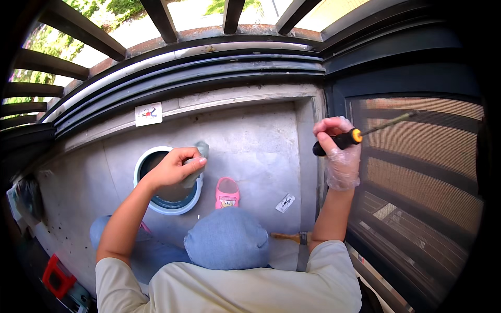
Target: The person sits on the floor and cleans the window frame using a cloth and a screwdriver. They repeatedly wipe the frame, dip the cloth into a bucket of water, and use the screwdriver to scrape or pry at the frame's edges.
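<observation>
My left hand (180, 164) is closed round a grey-green cloth (202, 149), part of which sticks out above the fingers. It is over the right side of a pale blue bucket (177, 209) with dark, murky water (168, 197) inside. On the right, my right hand (342, 161) wears a clear plastic glove. Its fingers wrap the black and yellow handle of a screwdriver (344, 139). The long shaft points right and slightly upward, in front of the screened panel (417, 151), and I cannot tell whether it touches it.
One playing card (148, 113) lies on the sill, another (285, 202) on the floor. A pink clog (227, 193) shows ahead of my knee (227, 240). Beside my right arm is a wooden-handled brush (286, 237). A red object (58, 276) is at lower left. Dark railing bars (159, 21) stand beyond.
</observation>
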`<control>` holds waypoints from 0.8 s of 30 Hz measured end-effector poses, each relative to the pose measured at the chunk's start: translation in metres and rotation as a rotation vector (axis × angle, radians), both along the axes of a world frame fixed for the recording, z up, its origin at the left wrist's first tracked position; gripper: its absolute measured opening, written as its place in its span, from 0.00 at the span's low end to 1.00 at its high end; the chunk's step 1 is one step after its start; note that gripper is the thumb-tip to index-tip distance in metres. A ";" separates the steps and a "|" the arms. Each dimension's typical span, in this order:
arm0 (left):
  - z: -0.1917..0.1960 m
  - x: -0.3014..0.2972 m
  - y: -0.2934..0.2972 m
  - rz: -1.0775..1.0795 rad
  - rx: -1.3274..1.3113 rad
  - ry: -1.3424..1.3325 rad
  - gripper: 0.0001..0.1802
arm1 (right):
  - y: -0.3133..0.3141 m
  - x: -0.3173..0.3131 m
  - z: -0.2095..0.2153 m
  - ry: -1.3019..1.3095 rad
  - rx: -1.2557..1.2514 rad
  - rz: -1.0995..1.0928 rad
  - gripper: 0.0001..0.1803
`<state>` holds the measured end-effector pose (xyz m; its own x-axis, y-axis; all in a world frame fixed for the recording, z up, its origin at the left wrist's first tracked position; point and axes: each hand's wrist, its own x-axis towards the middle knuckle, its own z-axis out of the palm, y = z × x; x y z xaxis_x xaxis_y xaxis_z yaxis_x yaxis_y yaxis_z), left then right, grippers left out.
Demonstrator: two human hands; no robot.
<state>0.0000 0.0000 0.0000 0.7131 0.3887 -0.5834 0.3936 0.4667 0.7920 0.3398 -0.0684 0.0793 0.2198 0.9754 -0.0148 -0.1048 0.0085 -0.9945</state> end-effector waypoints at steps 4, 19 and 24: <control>0.045 0.021 -0.007 0.106 0.007 -0.138 0.10 | -0.005 -0.041 -0.018 0.175 -0.243 0.252 0.14; 0.148 0.189 0.127 -0.182 0.374 0.091 0.11 | -0.051 -0.036 -0.010 0.246 -0.532 -0.085 0.12; 0.142 0.243 0.168 -0.124 0.425 0.090 0.11 | -0.066 -0.047 -0.029 0.415 -0.537 -0.099 0.13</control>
<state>0.2426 0.1677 0.1416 0.7236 0.5217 -0.4519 0.5018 0.0519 0.8634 0.2931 -0.1346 0.0503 0.1795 0.7851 -0.5929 -0.5021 -0.4451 -0.7414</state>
